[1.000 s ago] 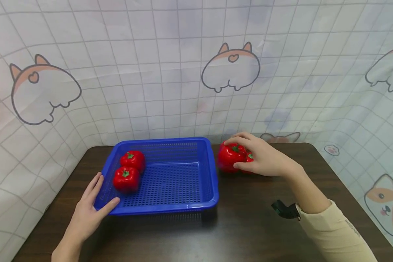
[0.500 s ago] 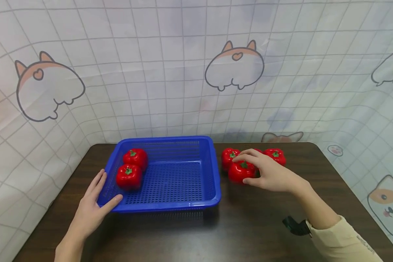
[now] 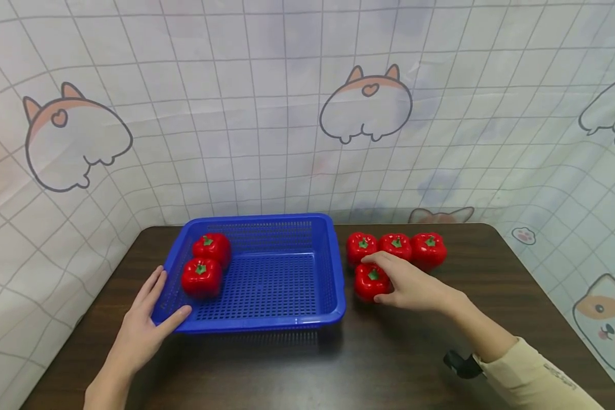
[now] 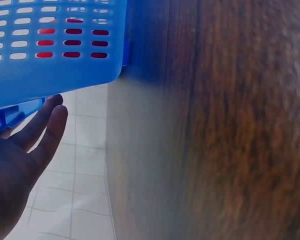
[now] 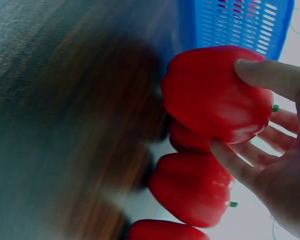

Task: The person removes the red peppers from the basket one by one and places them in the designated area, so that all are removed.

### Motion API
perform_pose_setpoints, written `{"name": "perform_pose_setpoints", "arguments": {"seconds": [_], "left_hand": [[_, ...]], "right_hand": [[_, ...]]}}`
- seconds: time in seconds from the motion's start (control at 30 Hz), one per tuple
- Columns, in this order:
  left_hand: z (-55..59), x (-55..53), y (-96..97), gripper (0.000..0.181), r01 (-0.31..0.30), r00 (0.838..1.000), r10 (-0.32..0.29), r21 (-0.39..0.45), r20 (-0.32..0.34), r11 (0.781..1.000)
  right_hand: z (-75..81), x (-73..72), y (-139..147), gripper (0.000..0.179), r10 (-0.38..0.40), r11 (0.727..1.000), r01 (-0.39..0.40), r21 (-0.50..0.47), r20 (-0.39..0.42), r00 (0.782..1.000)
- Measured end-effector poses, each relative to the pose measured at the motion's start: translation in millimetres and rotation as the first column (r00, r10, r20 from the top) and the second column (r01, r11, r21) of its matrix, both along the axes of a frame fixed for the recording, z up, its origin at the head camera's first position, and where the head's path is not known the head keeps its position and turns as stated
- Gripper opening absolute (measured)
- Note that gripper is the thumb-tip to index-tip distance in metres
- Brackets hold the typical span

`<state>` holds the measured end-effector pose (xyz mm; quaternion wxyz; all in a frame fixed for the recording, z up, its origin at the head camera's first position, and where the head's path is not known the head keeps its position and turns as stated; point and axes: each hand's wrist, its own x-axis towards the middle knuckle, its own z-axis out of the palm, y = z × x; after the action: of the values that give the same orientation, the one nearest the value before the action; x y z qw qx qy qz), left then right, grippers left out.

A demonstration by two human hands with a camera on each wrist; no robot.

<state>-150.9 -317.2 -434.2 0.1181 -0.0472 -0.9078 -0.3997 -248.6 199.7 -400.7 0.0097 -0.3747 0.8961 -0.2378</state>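
Observation:
My right hand [image 3: 415,287] grips a glossy red bell pepper [image 3: 371,282] just right of the basket. In the right wrist view the thumb presses one side of this pepper [image 5: 217,95] and fingers lie at the other side. Whether its base touches the table is unclear. My left hand [image 3: 140,322] rests at the front left corner of a blue plastic basket [image 3: 266,326], thumb at the front rim and fingers along the left side, fairly straight. Two red bell peppers, a front one [image 3: 201,278] and a back one [image 3: 212,248], sit in the basket's left part.
Behind the held pepper stand three more red peppers in a row: left [image 3: 361,246], middle [image 3: 397,245] and right [image 3: 429,250]. They stand on a dark wooden table [image 3: 389,364]. A white gridded cloth [image 3: 266,142] with cartoon dogs hangs behind and at the sides.
My right hand has brought the pepper towards the front of the table, out from the back row, which shows more fully now. The left hand and basket keep their place.

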Motion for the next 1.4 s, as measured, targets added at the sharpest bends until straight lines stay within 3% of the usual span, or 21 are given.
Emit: {"name": "perform_pose_setpoints", "arguments": {"seconds": [0.53, 0.83, 1.13, 1.4], "left_hand": [[-1.3, -2.6, 1.2, 0.09, 0.026, 0.999, -0.026, 0.03, -0.02, 0.999], [-0.5, -1.1, 2.4, 0.09, 0.031, 0.999, -0.03, 0.034, -0.019, 0.999], [-1.8, -0.1, 1.9, 0.09, 0.023, 0.999, -0.022, 0.023, -0.024, 0.999], [-1.8, -0.1, 2.0, 0.09, 0.012, 1.0, -0.011, 0.016, -0.02, 1.0]], "right_hand": [[-11.8, -3.1, 1.0, 0.05, -0.032, 0.999, 0.029, -0.035, -0.09, 0.995], [-9.5, -0.7, 0.1, 0.053, -0.055, 0.998, 0.053, -0.023, -0.087, 0.995], [13.5, -2.2, -5.2, 0.063, -0.092, 0.994, 0.096, 0.057, -0.078, 0.993], [44.5, -9.4, -16.4, 0.06, -0.056, 0.993, 0.064, 0.099, -0.081, 0.995]]}}
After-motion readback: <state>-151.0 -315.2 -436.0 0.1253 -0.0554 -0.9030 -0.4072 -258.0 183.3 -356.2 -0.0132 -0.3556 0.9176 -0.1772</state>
